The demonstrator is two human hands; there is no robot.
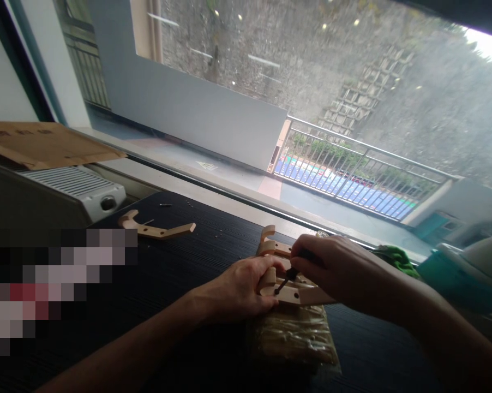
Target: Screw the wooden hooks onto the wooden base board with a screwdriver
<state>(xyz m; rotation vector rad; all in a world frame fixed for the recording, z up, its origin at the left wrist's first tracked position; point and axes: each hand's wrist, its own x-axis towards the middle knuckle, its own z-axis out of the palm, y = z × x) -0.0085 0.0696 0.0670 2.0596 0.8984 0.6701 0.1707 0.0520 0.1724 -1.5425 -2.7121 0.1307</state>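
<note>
My left hand [246, 286] grips the curled end of a pale wooden hook piece [287, 295] with dark round holes. My right hand [325, 262] is closed around the dark handle of a screwdriver [285, 283], its tip at the hole nearest the curl. Beneath the piece lies a shiny bundle wrapped in clear plastic [299, 338]. Just behind, another wooden piece with a curved hook [267, 240] stands close to my fingers, partly covered by my right hand. Farther left, a third wooden hook piece [160, 231] rests apart from both hands.
The dark table [213, 245] runs up to a window ledge. A small metal bit [165, 205] and crumbs lie on it. Left are a white appliance [86, 191], a brown paper envelope [49, 143] and a pixelated area. A green cloth [397, 259] and teal container [446, 275] stand right.
</note>
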